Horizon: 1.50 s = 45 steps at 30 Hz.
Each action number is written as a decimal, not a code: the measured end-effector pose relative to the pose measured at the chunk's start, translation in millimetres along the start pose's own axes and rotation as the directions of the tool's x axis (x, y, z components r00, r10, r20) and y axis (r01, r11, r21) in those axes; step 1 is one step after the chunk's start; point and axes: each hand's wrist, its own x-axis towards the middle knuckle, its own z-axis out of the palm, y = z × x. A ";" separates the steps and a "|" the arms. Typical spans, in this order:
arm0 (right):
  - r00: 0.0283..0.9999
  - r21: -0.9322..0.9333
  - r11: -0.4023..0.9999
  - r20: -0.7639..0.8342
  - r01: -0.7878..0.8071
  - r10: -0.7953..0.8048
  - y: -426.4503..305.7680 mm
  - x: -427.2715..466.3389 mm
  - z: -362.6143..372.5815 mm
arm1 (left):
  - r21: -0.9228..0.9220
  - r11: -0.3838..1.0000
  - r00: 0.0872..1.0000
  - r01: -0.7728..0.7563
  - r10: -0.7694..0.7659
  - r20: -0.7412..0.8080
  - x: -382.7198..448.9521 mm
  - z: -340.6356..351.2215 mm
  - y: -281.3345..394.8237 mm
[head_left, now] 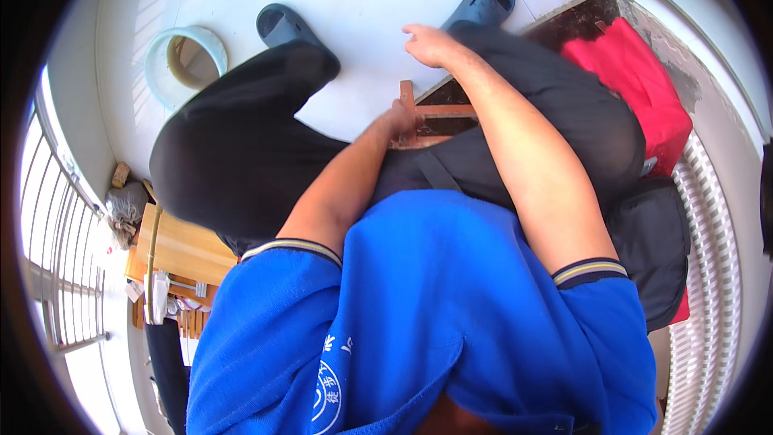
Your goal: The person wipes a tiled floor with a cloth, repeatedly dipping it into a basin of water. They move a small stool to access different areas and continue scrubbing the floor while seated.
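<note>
Between my thighs, my left hand (pixel 401 119) is closed around the end of a reddish-brown wooden frame (pixel 444 110), which looks like part of a small stool or rack. One short upright of it sticks up past my fingers, and two bars run right towards my lap. My thigh and right forearm hide the rest. My right hand (pixel 430 45) is over the pale floor near my right shoe, with the index finger extended; I see nothing in it. Whether its other fingers hold anything small cannot be told.
A pale round tub (pixel 156 66) stands on the tiled floor left of my left slipper (pixel 290 24). Beyond my right knee lie a red cloth or bag (pixel 628 72) and a black bag (pixel 649 248). Wooden furniture (pixel 187 248) and a barred window (pixel 60 217) are at the left.
</note>
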 end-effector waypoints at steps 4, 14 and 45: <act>0.995 0.072 0.993 0.006 -0.095 0.095 -8.7 25.3 -35.3 | -0.180 0.982 0.991 -0.049 0.025 -0.135 -2.9 23.0 -17.6; 0.990 0.141 0.990 -0.141 0.001 0.019 -47.6 53.1 -62.0 | 0.055 0.974 0.974 0.221 -0.218 -0.067 -44.7 -65.0 -51.1; 0.484 0.322 0.762 -0.875 0.561 0.013 -88.4 -189.1 -20.0 | -0.306 0.517 0.559 -0.799 0.455 -0.693 -237.7 -141.3 211.3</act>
